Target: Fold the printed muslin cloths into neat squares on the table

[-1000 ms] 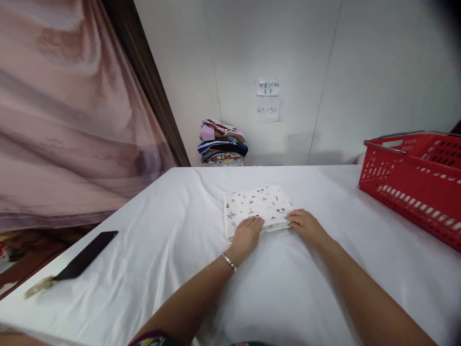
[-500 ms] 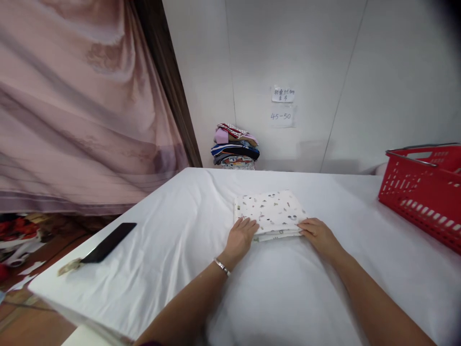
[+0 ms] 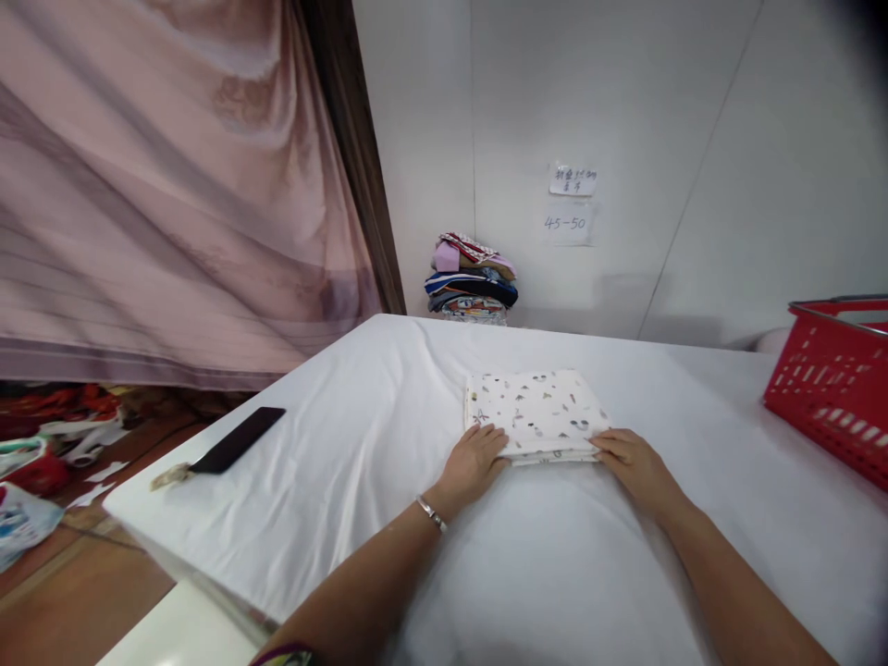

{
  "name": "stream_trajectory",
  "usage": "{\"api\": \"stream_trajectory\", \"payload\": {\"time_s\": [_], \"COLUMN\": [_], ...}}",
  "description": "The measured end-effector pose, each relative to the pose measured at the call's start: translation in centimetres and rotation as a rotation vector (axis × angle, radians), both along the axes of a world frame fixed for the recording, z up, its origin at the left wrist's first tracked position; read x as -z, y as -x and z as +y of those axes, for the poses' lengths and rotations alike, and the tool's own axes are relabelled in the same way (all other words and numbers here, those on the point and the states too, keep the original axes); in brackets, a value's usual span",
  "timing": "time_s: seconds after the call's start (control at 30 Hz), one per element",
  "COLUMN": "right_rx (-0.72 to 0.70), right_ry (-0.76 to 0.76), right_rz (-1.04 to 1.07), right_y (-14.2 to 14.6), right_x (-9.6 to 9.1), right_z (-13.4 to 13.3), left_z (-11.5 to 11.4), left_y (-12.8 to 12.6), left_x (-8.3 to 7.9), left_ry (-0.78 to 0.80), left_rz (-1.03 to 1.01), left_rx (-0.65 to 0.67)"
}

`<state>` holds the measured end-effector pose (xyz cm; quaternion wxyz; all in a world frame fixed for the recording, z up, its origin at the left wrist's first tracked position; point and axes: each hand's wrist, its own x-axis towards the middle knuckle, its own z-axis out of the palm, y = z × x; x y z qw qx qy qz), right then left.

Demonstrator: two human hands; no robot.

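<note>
A folded white cloth point(image 3: 537, 407) with small scattered prints lies in the middle of the white-covered table, its layered edge facing me. My left hand point(image 3: 475, 464) rests palm down on its near left corner, fingers laid over the top and thumb by the front edge. At the near right corner, my right hand point(image 3: 635, 464) pinches the cloth's edge between thumb and fingers. A silver bracelet point(image 3: 431, 513) circles my left wrist.
A dark phone point(image 3: 240, 439) with a strap lies on the table's left side. Folded clothes point(image 3: 472, 282) are stacked by the wall beyond the far edge. To the right stands a red basket point(image 3: 832, 379). A pink curtain point(image 3: 173, 185) hangs at left.
The view has turned slightly left, so everything appears shifted to the right. Both hands remain at the near corners of the folded cloth, which looks about the same.
</note>
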<state>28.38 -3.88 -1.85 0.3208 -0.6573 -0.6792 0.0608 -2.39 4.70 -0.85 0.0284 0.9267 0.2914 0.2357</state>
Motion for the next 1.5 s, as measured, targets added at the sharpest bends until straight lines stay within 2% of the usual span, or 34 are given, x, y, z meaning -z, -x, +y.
{"api": "stream_trajectory", "payload": {"time_s": [0.1,0.23,0.33,0.43,0.57,0.67,0.77,0.87,0.97,1.13,1.3,1.5], "right_rx": [-0.003,-0.006,0.004,0.03,-0.048,-0.16,-0.223,-0.227,-0.217,-0.217,-0.227,-0.225], "right_ry": [0.001,0.009,0.063,0.07,0.007,0.073,0.147,0.151,0.162,0.128,0.06,0.072], "right_rz": [0.011,-0.001,-0.017,-0.059,-0.187,-0.296,-0.356,-0.382,-0.414,-0.449,-0.443,-0.449], "right_y": [0.0,-0.4,-0.4,0.4,3.5,5.6,6.4,6.2,5.9,5.8,5.6,5.6], "right_x": [0.1,0.6,0.4,-0.5,-1.6,-1.3,-0.5,-0.1,-0.1,0.3,0.7,0.8], "right_z": [0.1,0.5,0.5,0.2,-0.2,-0.1,0.1,0.1,0.1,0.1,0.1,0.2], "left_z": [0.8,2.8,3.9,4.2,4.0,3.9,3.8,4.2,5.5,8.8,11.3,12.5], "left_y": [0.0,-1.1,-2.1,-2.6,-2.6,-2.4,-2.4,-2.4,-2.4,-2.9,-4.0,-4.6], "left_x": [-1.1,-2.4,-2.4,-1.6,-0.6,-0.6,-0.8,-1.2,-1.8,-2.9,-2.9,-3.2], "left_ry": [0.079,0.071,0.113,0.235,0.314,0.334,0.359,0.385,0.432,0.6,0.701,0.783], "left_rz": [-0.082,-0.148,-0.026,0.065,0.052,0.044,0.031,0.001,-0.067,-0.114,-0.16,-0.22], "left_rx": [-0.019,-0.183,-0.299,-0.394,-0.413,-0.416,-0.418,-0.422,-0.527,-0.715,-0.803,-0.824]}}
